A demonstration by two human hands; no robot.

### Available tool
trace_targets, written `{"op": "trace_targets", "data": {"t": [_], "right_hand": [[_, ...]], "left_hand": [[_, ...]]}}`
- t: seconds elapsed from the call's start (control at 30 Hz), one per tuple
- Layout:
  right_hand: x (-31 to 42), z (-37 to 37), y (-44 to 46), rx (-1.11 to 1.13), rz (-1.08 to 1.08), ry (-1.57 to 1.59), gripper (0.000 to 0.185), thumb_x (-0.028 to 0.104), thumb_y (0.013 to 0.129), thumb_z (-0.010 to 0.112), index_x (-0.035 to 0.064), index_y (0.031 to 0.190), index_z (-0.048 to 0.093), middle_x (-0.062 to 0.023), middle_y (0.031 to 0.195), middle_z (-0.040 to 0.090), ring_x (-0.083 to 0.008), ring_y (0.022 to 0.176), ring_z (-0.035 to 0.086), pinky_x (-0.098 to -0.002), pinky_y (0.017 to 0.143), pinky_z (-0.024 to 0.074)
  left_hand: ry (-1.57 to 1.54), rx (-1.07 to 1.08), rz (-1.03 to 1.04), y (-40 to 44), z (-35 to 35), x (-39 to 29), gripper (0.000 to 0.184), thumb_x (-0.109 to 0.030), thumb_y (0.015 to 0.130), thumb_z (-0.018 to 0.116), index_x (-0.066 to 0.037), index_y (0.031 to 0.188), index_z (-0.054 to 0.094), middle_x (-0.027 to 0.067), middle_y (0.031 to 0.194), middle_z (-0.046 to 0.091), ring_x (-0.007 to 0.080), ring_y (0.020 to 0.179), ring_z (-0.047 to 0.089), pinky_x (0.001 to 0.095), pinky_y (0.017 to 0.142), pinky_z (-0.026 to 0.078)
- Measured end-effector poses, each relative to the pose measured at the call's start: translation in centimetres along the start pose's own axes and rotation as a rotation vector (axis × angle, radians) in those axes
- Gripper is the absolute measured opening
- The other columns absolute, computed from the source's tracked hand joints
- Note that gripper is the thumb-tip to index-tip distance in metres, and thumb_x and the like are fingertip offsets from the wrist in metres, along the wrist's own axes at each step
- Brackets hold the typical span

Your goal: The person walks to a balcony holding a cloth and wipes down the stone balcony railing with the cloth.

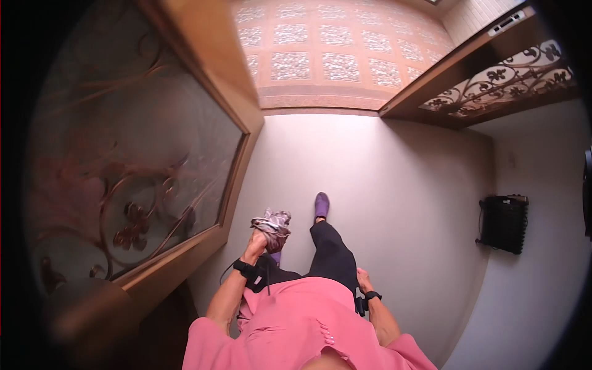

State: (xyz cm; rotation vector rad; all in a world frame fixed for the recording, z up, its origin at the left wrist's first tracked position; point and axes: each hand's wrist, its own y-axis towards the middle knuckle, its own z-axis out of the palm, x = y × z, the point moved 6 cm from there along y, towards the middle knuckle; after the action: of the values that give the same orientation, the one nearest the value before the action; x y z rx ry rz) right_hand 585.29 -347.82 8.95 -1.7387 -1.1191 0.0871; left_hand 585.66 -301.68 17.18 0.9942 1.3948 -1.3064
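A crumpled, patterned cloth (273,226) in grey, white and brownish purple is bunched in my left hand (256,242), held out in front of my left thigh. The cloth hides most of the fingers. My right hand (364,280) hangs low beside my right hip, and its fingers look curled. Whether anything is in it cannot be made out. Black bands are on both wrists, and a dark cord loops by the left one.
On the left stands a wooden door (246,154) with a glass pane and metal scrollwork. Another open door (456,65) is at the upper right. Beyond the threshold lies a patterned tiled floor (314,68). A black ribbed object (504,224) stands by the right wall.
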Motion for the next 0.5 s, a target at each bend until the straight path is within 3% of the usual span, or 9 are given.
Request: {"op": "trace_targets", "data": {"t": [0.07, 0.13, 0.23, 0.4, 0.43, 0.5], "right_hand": [[3.7, -2.8, 1.1, -0.057, -0.041, -0.074, 0.030, 0.030, 0.086, 0.054, 0.0024, 0.091, 0.065, -0.0074, 0.076, 0.063, -0.0174, 0.065, 0.059, -0.0302, 0.059, 0.0484], [9.4, -5.8, 0.7, 0.070, 0.169, 0.227, 0.022, 0.024, 0.088, 0.055, 0.0055, 0.092, 0.065, -0.0043, 0.074, 0.061, -0.0107, 0.063, 0.056, -0.0262, 0.052, 0.0473], [10.9, -9.5, 5.2, 0.070, 0.158, 0.272, 0.021, 0.024, 0.087, 0.053, 0.0060, 0.093, 0.064, -0.0032, 0.074, 0.061, -0.0111, 0.061, 0.058, -0.0258, 0.050, 0.0489], [21.1, -17.4, 12.6, -0.042, 0.048, 0.278, 0.022, 0.022, 0.087, 0.051, 0.0057, 0.095, 0.063, -0.0028, 0.076, 0.061, -0.0098, 0.063, 0.058, -0.0236, 0.050, 0.0490], [22.9, -19.8, 10.8, -0.036, 0.069, 0.243, 0.022, 0.022, 0.087, 0.051, 0.0057, 0.095, 0.063, -0.0028, 0.076, 0.061, -0.0098, 0.063, 0.058, -0.0236, 0.050, 0.0490], [26.5, -20.1, 13.6, -0.070, -0.046, 0.302, 0.019, 0.021, 0.085, 0.053, 0.0051, 0.088, 0.063, -0.0033, 0.072, 0.061, -0.0093, 0.058, 0.057, -0.0238, 0.046, 0.0465]], "left_hand": [[-0.058, 0.047, 0.006, 3.6, 2.6, -1.0, 0.039, -0.007, 0.089, 0.047, 0.001, 0.127, 0.047, 0.0085, 0.120, 0.059, 0.0176, 0.108, 0.056, 0.0290, 0.094, 0.043], [-0.161, 0.013, -0.100, 6.2, 3.6, -6.0, 0.040, -0.007, 0.090, 0.045, 0.001, 0.129, 0.044, 0.0092, 0.120, 0.058, 0.0182, 0.109, 0.055, 0.0291, 0.095, 0.043], [-0.334, -0.081, -0.282, 8.0, 4.2, -12.1, 0.041, -0.007, 0.092, 0.042, 0.000, 0.133, 0.041, 0.0102, 0.122, 0.057, 0.0190, 0.110, 0.055, 0.0293, 0.097, 0.043], [-0.413, -0.078, -0.380, 14.4, 3.5, -10.4, 0.034, -0.011, 0.092, 0.045, -0.002, 0.125, 0.049, 0.0095, 0.120, 0.058, 0.0182, 0.106, 0.057, 0.0290, 0.092, 0.045], [-0.459, -0.084, -0.409, 14.7, 3.6, -10.5, 0.033, -0.012, 0.092, 0.046, -0.002, 0.123, 0.051, 0.0094, 0.119, 0.059, 0.0180, 0.105, 0.057, 0.0290, 0.091, 0.046], [-0.548, -0.062, -0.444, 17.8, 2.6, -8.8, 0.031, -0.014, 0.092, 0.047, -0.003, 0.120, 0.054, 0.0091, 0.119, 0.059, 0.0177, 0.104, 0.058, 0.0289, 0.089, 0.047]]}}
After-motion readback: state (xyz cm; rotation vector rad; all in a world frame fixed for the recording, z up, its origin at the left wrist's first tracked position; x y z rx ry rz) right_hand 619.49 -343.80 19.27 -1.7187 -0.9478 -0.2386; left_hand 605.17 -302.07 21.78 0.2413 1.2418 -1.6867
